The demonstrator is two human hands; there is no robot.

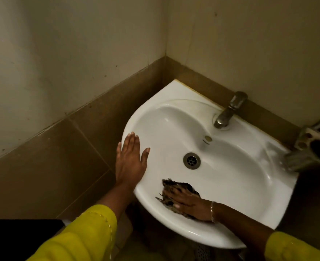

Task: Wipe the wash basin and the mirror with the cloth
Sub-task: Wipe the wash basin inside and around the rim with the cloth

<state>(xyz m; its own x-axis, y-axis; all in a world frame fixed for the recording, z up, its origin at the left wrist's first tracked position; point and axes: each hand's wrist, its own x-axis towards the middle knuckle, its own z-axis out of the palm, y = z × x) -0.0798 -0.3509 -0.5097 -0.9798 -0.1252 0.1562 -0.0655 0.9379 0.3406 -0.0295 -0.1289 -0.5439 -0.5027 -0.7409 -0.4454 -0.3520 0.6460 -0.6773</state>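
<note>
I am pressing the cloth [179, 187] flat under my right hand [191, 203], fingers spread, on the near inner wall of the wash basin [230, 166]. My left hand [130, 161] is resting open on the left rim. Best keeping even pressure, sweeping toward the drain [191, 160].

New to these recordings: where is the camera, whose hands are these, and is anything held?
There is no machine: a person works with bare hands, filmed by one camera worn on their head, looking down. The left hand rests flat on the left rim of the wash basin. The right hand presses a dark cloth against the near inner wall, fingers spread over it. A tap stands at the back, a drain in the middle. No mirror shows.
</note>
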